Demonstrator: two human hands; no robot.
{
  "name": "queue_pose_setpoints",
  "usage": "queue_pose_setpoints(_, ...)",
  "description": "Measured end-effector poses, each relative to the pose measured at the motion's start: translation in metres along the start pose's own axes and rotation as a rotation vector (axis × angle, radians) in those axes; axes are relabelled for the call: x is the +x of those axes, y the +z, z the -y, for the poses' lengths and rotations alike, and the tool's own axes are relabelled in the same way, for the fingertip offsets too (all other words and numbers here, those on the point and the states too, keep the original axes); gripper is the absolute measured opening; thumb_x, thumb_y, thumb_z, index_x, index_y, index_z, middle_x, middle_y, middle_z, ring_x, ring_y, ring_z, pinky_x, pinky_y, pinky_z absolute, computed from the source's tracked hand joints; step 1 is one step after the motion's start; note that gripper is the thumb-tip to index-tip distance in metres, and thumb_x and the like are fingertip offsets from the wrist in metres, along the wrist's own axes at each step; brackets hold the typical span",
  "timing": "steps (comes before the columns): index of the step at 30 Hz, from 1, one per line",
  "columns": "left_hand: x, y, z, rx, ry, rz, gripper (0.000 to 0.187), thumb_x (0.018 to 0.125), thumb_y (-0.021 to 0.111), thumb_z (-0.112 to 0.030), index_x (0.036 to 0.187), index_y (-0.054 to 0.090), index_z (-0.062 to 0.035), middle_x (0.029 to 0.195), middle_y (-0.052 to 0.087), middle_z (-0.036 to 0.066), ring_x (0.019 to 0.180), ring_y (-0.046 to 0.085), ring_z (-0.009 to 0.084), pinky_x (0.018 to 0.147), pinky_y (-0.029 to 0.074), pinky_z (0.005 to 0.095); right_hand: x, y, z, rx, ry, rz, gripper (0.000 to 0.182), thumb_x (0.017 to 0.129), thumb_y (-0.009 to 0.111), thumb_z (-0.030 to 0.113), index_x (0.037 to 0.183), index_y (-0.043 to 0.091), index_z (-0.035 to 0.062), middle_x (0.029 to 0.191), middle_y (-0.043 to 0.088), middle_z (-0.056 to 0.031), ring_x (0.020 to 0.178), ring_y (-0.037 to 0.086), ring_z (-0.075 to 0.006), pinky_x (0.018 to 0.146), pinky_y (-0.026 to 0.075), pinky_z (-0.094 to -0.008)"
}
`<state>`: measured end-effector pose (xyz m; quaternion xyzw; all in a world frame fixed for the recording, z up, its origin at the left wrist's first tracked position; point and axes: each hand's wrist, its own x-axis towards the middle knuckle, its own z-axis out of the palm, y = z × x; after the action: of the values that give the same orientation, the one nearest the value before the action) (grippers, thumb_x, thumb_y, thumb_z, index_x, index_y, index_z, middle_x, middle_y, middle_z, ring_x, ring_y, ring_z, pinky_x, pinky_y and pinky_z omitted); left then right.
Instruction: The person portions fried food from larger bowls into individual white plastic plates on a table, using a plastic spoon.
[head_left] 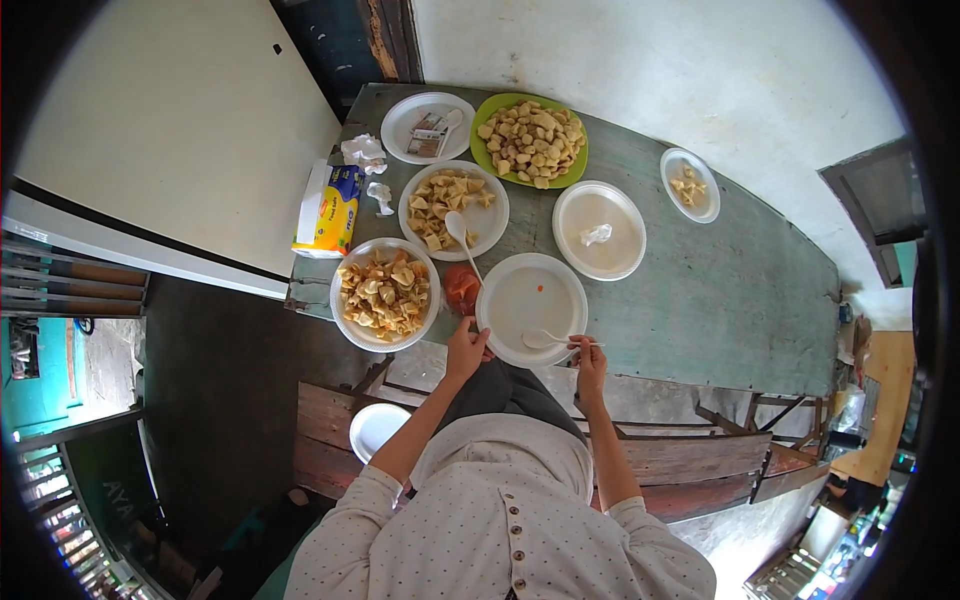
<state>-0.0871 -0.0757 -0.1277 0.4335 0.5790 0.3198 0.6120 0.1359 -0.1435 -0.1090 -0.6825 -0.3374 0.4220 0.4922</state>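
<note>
White plate (530, 295) is right at the near edge of the table (720, 310), right hand (588, 362) pinching a spoon (540, 339) over it. Left hand (468, 352) is by the rim — can't tell if it's gripping anything. Loads of bare tabletop off right, but the left's jammed: red blob (461, 287), two snack plates (385, 296), yellow box (330, 212). Tissue plate (600, 258) sits just beyond.
</note>
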Motion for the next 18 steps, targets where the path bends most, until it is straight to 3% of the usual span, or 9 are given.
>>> queue_pose_setpoints(11,0.0,0.0,0.0,-0.028,-0.004,-0.002,0.031,0.085,0.053,-0.011,0.109,0.042,0.0043,0.062,0.061,0.012,0.051,0.061,0.016,0.043,0.049,0.025,0.015,-0.024,0.015,-0.02,-0.065,-0.107,0.03,0.093,0.042,0.026,0.088,0.059,0.0027,0.075,0.057,-0.0027,0.057,0.041,-0.005,0.051,0.034,-0.019)
queue_pose_setpoints(18,0.0,0.001,0.001,-0.013,-0.018,-0.008,0.033,0.085,0.053,-0.011,0.111,0.041,0.0049,0.062,0.061,0.012,0.05,0.061,0.0156,0.042,0.049,0.025,0.008,0.0,0.002,0.049,-0.024,0.065,0.029,0.093,0.043,0.025,0.089,0.059,0.0025,0.075,0.057,-0.0023,0.055,0.041,-0.0052,0.05,0.034,-0.0192)
